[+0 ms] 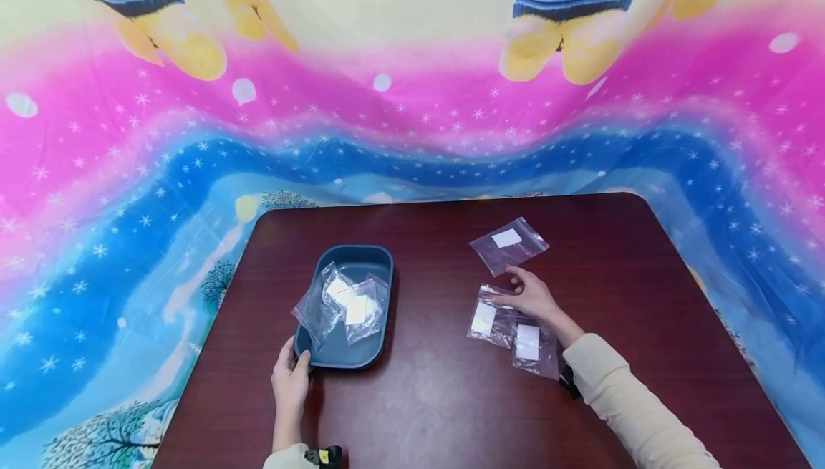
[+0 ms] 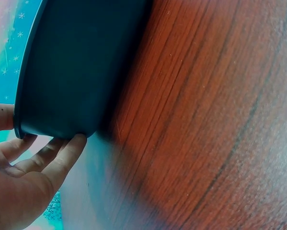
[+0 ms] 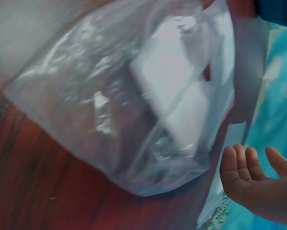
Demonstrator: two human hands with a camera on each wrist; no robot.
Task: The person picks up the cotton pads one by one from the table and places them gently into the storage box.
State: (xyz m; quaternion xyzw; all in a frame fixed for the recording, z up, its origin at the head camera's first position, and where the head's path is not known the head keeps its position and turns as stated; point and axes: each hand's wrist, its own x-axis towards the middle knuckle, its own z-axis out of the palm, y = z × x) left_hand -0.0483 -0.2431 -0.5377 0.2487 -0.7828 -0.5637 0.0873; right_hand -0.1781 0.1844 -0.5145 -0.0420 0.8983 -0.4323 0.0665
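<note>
My left hand (image 1: 290,377) grips the near left corner of a dark blue plastic tray (image 1: 341,356), thumb at the rim and fingers against the outer wall in the left wrist view. Inside the tray lie clear zip bags (image 1: 370,326) with white labels; one sticks out over the left rim. My right hand (image 1: 533,298) hovers among the bags on the right, fingers loosely bent, holding nothing. Beyond its fingertips is one labelled zip bag (image 1: 531,241). Below the hand, a second zip bag (image 1: 496,317) overlaps a third zip bag (image 1: 540,349) near the wrist.
Everything stands on a dark red-brown wooden table (image 1: 438,397) with rounded far corners. Behind and beside it hangs a pink and blue printed cloth (image 1: 419,118). Each wrist wears a black strap; the left strap (image 1: 325,456) shows near the bottom edge.
</note>
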